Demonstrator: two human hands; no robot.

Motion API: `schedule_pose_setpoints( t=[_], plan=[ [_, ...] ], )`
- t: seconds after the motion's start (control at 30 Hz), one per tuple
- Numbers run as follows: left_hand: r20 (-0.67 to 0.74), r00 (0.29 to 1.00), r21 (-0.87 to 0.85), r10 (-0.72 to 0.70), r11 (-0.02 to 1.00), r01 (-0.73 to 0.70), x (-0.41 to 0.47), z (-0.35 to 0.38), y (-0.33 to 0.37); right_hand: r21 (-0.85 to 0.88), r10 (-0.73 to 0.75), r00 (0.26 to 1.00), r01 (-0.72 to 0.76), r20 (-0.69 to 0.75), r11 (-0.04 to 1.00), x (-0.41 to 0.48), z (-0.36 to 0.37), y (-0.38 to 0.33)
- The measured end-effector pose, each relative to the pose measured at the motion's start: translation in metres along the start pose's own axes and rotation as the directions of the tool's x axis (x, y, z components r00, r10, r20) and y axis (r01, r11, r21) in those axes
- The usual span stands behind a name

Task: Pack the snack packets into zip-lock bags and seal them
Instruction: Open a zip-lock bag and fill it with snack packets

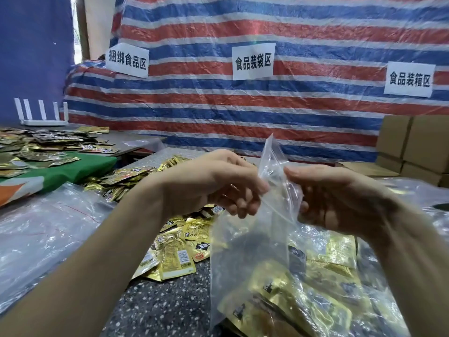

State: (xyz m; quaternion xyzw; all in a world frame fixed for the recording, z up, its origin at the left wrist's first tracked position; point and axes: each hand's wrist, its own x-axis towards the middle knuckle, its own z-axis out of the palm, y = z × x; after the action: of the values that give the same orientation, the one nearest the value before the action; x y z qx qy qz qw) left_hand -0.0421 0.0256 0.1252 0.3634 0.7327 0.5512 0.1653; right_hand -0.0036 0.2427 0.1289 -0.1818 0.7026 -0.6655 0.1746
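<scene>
I hold a clear zip-lock bag (pixel 245 249) upright in front of me, with several gold snack packets (pixel 279 302) lying in its bottom. My left hand (pixel 213 183) pinches the bag's top edge from the left. My right hand (pixel 340 198) pinches the same top edge from the right, fingers curled behind the plastic. The bag's mouth stands up between both hands. Loose gold snack packets (pixel 177 254) lie in a heap on the speckled table (pixel 165 310) under my left forearm.
A pile of empty clear bags (pixel 41 227) lies at the left, more plastic at the right (pixel 418 190). Further packets cover a green cloth (pixel 73 171) at the far left. Cardboard boxes (pixel 413 144) stack at the right. A striped tarp (pixel 243 105) hangs behind.
</scene>
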Motion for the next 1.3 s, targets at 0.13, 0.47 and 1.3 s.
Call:
schedule_pose_setpoints(
  t=[0.13, 0.47, 1.3],
  plan=[
    [-0.287, 0.952, -0.046, -0.104, 0.994, 0.095, -0.005, -0.016, 0.002, 0.016, 0.019, 0.972, -0.016, -0.236, 1.000, -0.004, -0.012, -0.005],
    [-0.292, 0.931, -0.151, -0.219, 0.972, 0.181, -0.002, -0.024, -0.004, -0.733, -0.641, 0.758, 0.370, -0.116, 0.571, -0.004, 0.005, -0.010],
    [-0.668, 0.744, 0.643, -0.018, 0.489, 0.589, 0.058, -0.056, -0.203, -0.842, -0.252, 0.968, 0.137, 0.001, 0.523, -0.005, 0.006, -0.004]
  ],
)
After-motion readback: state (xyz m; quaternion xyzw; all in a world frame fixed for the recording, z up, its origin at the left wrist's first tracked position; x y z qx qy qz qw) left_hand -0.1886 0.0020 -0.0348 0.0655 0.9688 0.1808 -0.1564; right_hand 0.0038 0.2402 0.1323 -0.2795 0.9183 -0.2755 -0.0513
